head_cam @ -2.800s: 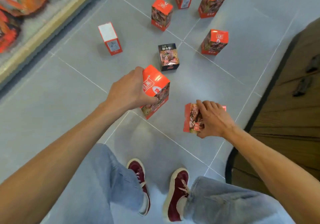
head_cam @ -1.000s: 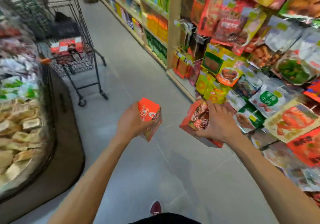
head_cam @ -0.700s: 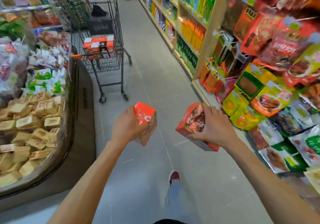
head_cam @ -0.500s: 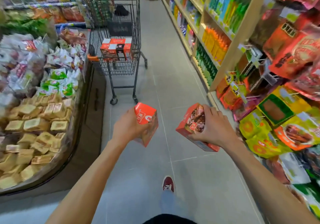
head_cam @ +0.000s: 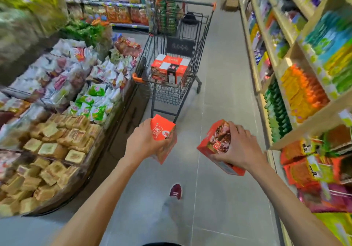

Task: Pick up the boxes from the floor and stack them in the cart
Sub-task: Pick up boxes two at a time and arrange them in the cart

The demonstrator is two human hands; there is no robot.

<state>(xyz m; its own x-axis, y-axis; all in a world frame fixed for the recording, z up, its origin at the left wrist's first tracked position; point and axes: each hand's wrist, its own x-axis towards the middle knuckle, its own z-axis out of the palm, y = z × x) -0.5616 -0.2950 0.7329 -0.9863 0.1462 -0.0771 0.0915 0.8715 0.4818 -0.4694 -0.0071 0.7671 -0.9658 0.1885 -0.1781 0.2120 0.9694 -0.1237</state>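
An orange box (head_cam: 162,130) sits in the left hand (head_cam: 143,144), whose fingers and thumb curl round its near and left sides; the box is tilted, with one corner pointing up. A second box (head_cam: 214,146), orange with a dark food photo on its face, is gripped by the right hand (head_cam: 241,148) from the right, fingers curled over its upper edge. It is tilted too, its long side sloping down toward the right. Both boxes are in the air at about the same height, apart from each other, above the grey tiled floor (head_cam: 219,103). Just beyond the left one stands the cart (head_cam: 167,95), a dark wire trolley with orange corner guards, its handle at the far end. Inside its basket, toward the near end, is a group of stacked boxes (head_cam: 170,69) of the same kind, red and white tops showing and one dark box among them. Below the hands a dark red shoe (head_cam: 176,191) is on the floor. On the left of the aisle, touching or just beside the cart, a curved display bin (head_cam: 47,150) holds wrapped bread and snack packets. On the right run wooden shelves (head_cam: 304,124) of bright packets, blurred. Far down the aisle a cardboard carton (head_cam: 231,3) lies on the floor by those shelves.
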